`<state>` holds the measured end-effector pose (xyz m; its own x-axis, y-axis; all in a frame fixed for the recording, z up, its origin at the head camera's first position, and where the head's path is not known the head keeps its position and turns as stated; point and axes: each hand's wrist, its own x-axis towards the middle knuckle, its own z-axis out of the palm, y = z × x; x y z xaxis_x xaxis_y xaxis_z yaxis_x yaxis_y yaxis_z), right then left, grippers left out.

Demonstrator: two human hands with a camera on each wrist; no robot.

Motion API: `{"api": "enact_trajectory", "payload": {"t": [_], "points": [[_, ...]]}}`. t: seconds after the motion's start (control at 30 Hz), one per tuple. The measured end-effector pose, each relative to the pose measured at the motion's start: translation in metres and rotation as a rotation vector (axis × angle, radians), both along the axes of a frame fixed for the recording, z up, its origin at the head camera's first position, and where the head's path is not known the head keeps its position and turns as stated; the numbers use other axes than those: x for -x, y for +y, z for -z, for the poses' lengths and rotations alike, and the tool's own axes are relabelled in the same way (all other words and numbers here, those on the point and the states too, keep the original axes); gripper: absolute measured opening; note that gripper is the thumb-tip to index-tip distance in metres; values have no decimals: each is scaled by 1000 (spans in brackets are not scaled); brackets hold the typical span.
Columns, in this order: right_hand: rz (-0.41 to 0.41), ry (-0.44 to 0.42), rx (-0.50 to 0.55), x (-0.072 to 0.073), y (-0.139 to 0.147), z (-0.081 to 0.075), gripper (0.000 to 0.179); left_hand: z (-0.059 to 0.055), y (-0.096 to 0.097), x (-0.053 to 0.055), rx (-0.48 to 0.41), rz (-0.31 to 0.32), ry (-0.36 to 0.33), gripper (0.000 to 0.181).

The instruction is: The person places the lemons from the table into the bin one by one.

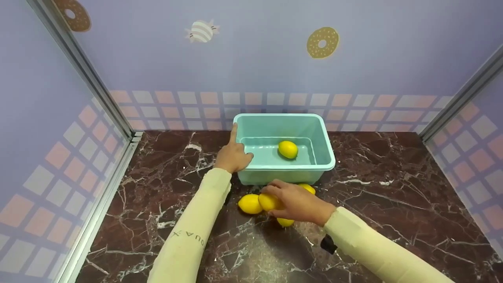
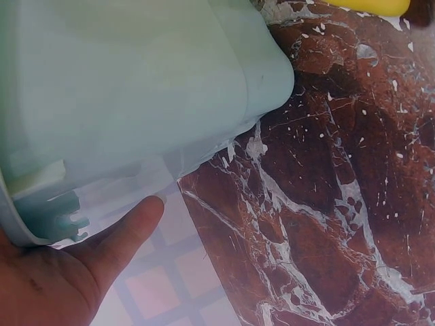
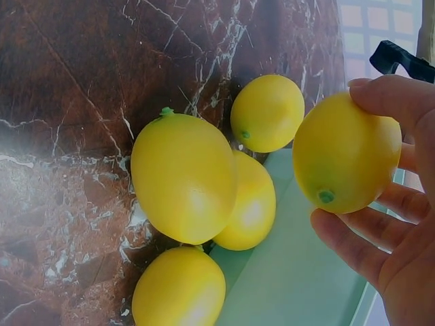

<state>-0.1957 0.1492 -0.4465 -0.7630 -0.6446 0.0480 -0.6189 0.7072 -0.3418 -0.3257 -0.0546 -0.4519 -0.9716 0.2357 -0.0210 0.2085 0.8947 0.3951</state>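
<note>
A light teal plastic bin (image 1: pixel 283 177) stands on the table with one lemon (image 1: pixel 288 149) inside. My left hand (image 1: pixel 234 156) grips its left rim, the thumb over the inside and a straight finger (image 2: pixel 129 234) along the outside. In front of the bin, my right hand (image 1: pixel 298 201) pinches a yellow lemon (image 3: pixel 346 153) between thumb and fingertips. Several more lemons lie close together below it, among them a big-looking one (image 3: pixel 183 178), one nearer the bin (image 3: pixel 268 113) and another (image 3: pixel 179 288). In the head view, the right hand partly covers the lemons.
Dark red marbled tabletop (image 1: pixel 373 220) extends to both sides. A lilac wall (image 1: pixel 259 70) with a checked band stands right behind the bin, and side panels (image 1: pixel 47 188) flank the table.
</note>
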Motion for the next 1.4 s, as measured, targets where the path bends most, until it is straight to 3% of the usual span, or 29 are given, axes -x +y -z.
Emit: {"api": "enact_trajectory", "payload": {"t": [1.4], "points": [[21,32,4,4,7,-18,52,-3,0,-2,-9,0,-7,42]]}}
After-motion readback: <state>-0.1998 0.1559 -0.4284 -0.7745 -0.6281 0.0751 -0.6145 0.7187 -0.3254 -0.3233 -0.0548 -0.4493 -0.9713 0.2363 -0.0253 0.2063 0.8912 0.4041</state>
